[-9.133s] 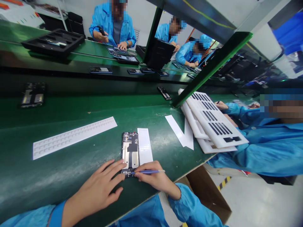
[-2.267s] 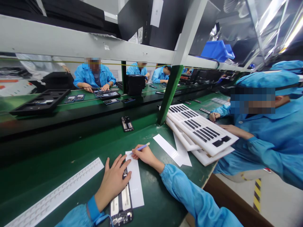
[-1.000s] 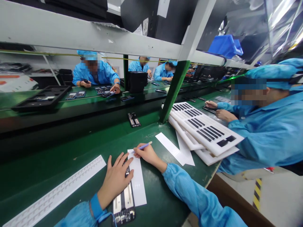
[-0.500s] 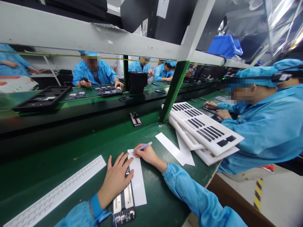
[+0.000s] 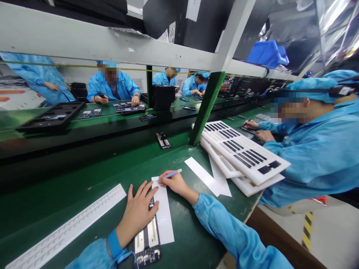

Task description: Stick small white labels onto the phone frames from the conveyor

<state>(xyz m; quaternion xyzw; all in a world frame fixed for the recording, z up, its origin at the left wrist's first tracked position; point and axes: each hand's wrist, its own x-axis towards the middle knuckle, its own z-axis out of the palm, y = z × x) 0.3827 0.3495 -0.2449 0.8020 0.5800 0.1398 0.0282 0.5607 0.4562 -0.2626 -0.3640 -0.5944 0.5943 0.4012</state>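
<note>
My left hand (image 5: 138, 211) lies with its fingers spread over the upper part of an opened phone chassis (image 5: 147, 239), its fingertips reaching the edge of a white paper strip (image 5: 165, 220). The chassis shows metal plates and a circuit area at its near end. Closed in a pinch, my right hand (image 5: 173, 182) grips a purple pen-like tool (image 5: 171, 173) with a cream-coloured end pointing up and right. The fingers of that hand rest at the far end of the strip. They hide the tool's working tip.
A long printed white strip (image 5: 73, 224) lies at left, and blank white strips (image 5: 202, 175) lie right. Stacked white trays (image 5: 244, 149) with black pieces stand beside a green post (image 5: 207, 108). Another phone chassis (image 5: 163, 140) lies farther back. A co-worker (image 5: 316, 149) sits at right.
My hands, the tool and the phone chassis stay almost still. In the background, a person at far left has shifted right, and the hand of a co-worker opposite has moved slightly left.
</note>
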